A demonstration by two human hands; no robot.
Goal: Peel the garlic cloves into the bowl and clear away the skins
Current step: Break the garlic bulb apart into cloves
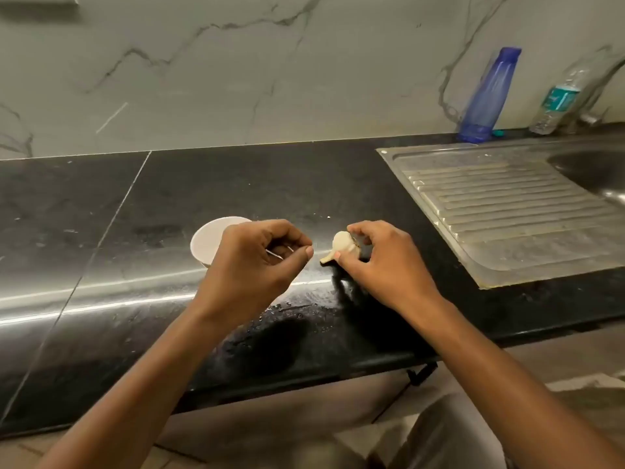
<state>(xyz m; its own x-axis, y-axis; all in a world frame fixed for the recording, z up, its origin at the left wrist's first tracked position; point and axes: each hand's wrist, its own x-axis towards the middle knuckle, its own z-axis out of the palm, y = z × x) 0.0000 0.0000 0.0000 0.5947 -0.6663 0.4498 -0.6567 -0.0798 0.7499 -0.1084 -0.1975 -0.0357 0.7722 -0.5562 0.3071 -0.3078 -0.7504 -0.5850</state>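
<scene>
Kitchen: black stone counter (169, 204), steel sink drainboard (507, 211), marble backsplash (236, 79).

Black countertop (84, 214): white bowl (209, 238), blue bottle (487, 93)

A polished black stone table (101, 231) runs from left to right, with a thin pale seam (125, 198) crossing it on the left and small water droplets (291, 304) scattered near its front edge. Behind it rises a grey-white marble wall with dark veins (236, 79). Set into the table at the right is a stainless steel sink with a ribbed drainboard (507, 211). At the far right, against the wall, stand a tall translucent blue plastic bottle (487, 96) and, just right of it, a clear plastic bottle with a teal label (558, 96). A small teal object (498, 133) lies beside the blue bottle's base.
</scene>
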